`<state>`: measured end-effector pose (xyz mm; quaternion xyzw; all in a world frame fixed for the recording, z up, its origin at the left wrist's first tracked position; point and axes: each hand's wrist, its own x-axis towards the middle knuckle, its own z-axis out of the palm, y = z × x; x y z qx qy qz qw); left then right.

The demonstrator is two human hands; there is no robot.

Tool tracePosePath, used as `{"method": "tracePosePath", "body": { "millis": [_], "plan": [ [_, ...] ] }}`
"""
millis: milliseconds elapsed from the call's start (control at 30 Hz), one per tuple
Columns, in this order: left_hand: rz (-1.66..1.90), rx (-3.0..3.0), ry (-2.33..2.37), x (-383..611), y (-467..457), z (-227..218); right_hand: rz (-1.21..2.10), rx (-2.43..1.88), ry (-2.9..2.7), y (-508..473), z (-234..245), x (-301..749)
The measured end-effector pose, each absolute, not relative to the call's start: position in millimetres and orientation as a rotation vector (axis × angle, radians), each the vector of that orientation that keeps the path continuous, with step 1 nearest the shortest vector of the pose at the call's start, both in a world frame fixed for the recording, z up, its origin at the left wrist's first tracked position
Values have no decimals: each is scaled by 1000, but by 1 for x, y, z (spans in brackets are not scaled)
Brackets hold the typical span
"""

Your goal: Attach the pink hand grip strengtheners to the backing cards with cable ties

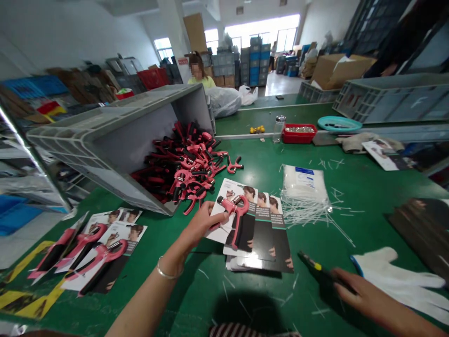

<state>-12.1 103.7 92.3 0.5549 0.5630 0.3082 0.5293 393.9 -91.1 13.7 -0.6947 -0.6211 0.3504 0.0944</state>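
My left hand (pixel 201 224) is closed on a pink and black hand grip strengthener (pixel 238 217), which lies against a printed backing card (pixel 219 234). More backing cards (pixel 282 245) are fanned out beneath and to the right of it. My right hand (pixel 361 292), closed and slightly blurred, grips a slim dark hand tool with a yellow band (pixel 317 267); its exact kind cannot be made out. Beyond the cards, white cable ties (pixel 305 213) spill from a clear plastic bag (pixel 304 180). At the left lie several grip strengtheners on cards (pixel 112 252).
A grey crate (pixel 122 110) tipped on its side spills many grip strengtheners (pixel 192 157). To the right lie a white glove (pixel 396 276) and a dark stack (pixel 421 234). Behind are a red tray (pixel 299 134), a glass jar (pixel 278 128) and a seated person (pixel 199 75).
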Motion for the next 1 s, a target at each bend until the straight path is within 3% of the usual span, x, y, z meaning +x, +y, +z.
{"method": "tracePosePath", "body": {
  "millis": [100,200,400,500,1000],
  "plan": [
    [813,1035,1151,-10,97,88,1102,-2024,-1525,-77,29,415],
    [923,1051,1072,10,97,78,1063,-1865,-1690,-43,62,390],
    [1004,1097,1066,40,101,74,-113,-1726,-2449,36,95,303],
    [986,1027,1074,39,101,73,-402,-1710,-2507,55,86,284],
    [1019,1143,1099,35,102,63,-300,-1818,-2411,46,97,266]
  ]
}}
